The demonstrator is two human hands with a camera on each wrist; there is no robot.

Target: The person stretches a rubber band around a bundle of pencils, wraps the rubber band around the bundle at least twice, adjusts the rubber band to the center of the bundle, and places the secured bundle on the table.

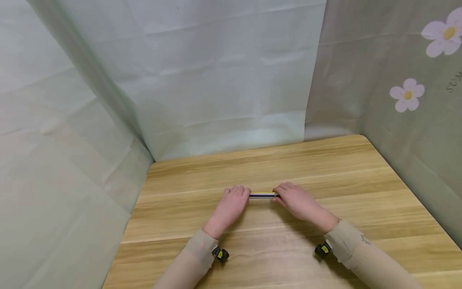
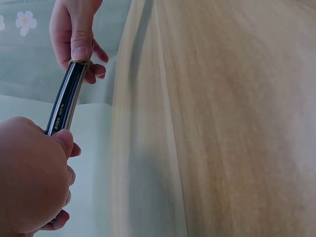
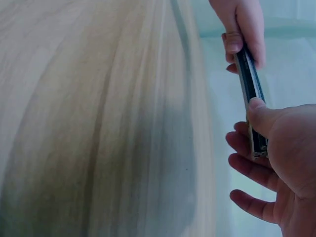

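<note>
A slim bundle of dark pencils with silvery stripes is held level between both hands over the table. A thin yellow rubber band circles it near the right-hand end. My left hand grips the left end, its fingers wrapped round and hiding that end. At the other end, my right hand pinches the bundle between thumb and fingers. Several pencil tips or ends show beside the right palm in the right wrist view, where the lower fingers stand loosely apart. Small print runs along one pencil in the left wrist view.
A wood-grain table lies beneath the hands. Pale cloth hangs behind and at the left; a grey-green sheet with white flowers hangs at the right. Each wrist carries a small black camera.
</note>
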